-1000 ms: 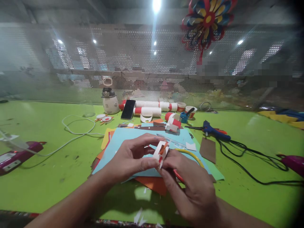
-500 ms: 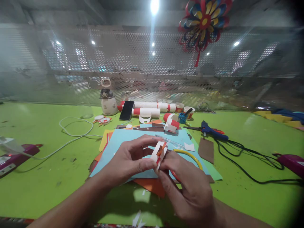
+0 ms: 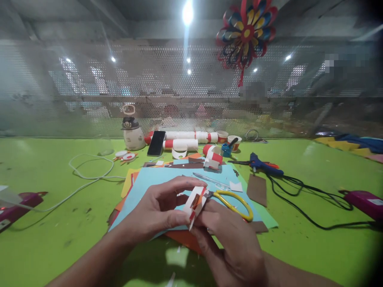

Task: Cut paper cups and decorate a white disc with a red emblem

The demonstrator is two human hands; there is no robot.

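Observation:
A small white paper piece (image 3: 196, 202) with red and orange parts is held up between both hands, over light blue paper sheets (image 3: 155, 179). My left hand (image 3: 163, 205) pinches it from the left, thumb below and fingers along the top. From the right, my right hand (image 3: 226, 233) grips its lower edge; some of its fingertips are hidden behind the piece. Scissors with yellow handles (image 3: 235, 205) lie on the sheets just beyond my right hand. A clear pen (image 3: 209, 180) and a white scrap (image 3: 235, 186) rest behind them.
Behind the sheets are a phone (image 3: 156, 143), white and red paper tubes (image 3: 182, 144), a bottle (image 3: 134, 135) and paper cups (image 3: 234, 142). A blue glue gun (image 3: 265, 165) and its black cable lie right. Purple power strips (image 3: 363, 203) and a white cable (image 3: 89, 179) flank the green table.
The camera view has shifted slightly. Both hands have tilted the white piece, and more of the yellow scissor handles now shows beside my right hand.

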